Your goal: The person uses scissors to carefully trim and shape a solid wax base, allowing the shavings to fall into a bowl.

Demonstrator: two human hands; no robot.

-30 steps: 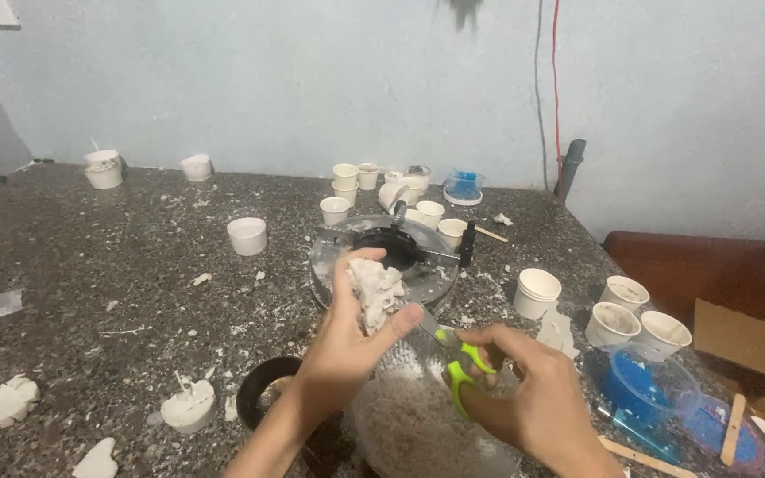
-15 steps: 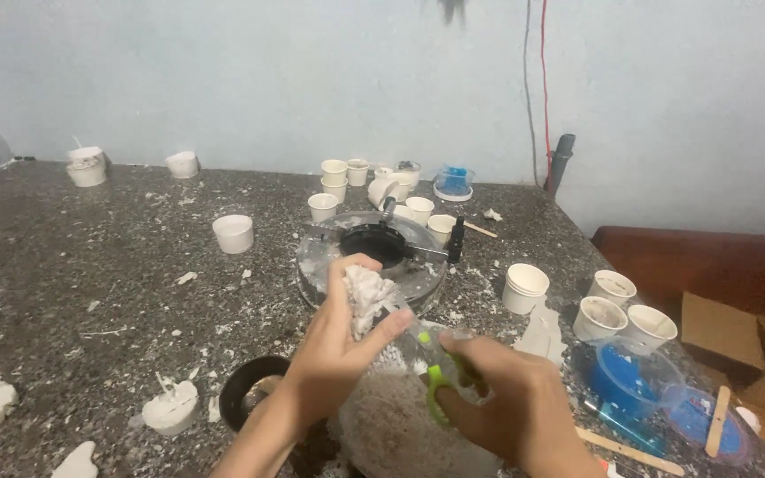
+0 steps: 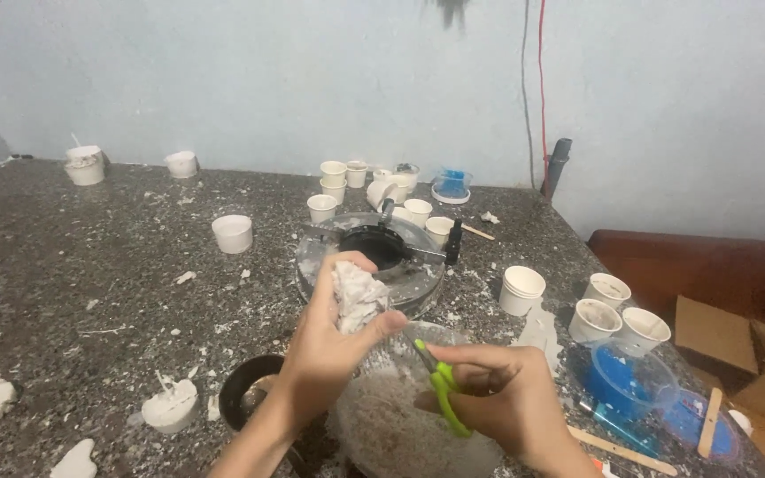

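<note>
The left hand (image 3: 334,341) is raised over the speckled stone tabletop (image 3: 90,265), its fingers and thumb closed around a crumpled white lump (image 3: 358,296) that sticks up out of the grip. Left of it lie white moulded pieces (image 3: 168,405) and scattered white crumbs, with a small white cup (image 3: 232,233) farther back. Just below the left wrist sits a black bowl (image 3: 245,400), partly hidden by the forearm. Beyond the lump stands a round clear dish with a black centre (image 3: 374,252), and behind that a cluster of small white cups (image 3: 334,186). Between the two hands, low in the view, is a clear rounded container (image 3: 400,425) dusted white inside. The right hand (image 3: 506,403) is curled shut on green-handled scissors (image 3: 440,389), whose tip points up toward the lump; whether the blades touch it cannot be told. Right of this hand stand more white cups (image 3: 617,310), a blue-tinted clear tub (image 3: 630,381) and a flat wooden stick (image 3: 622,450).
</note>
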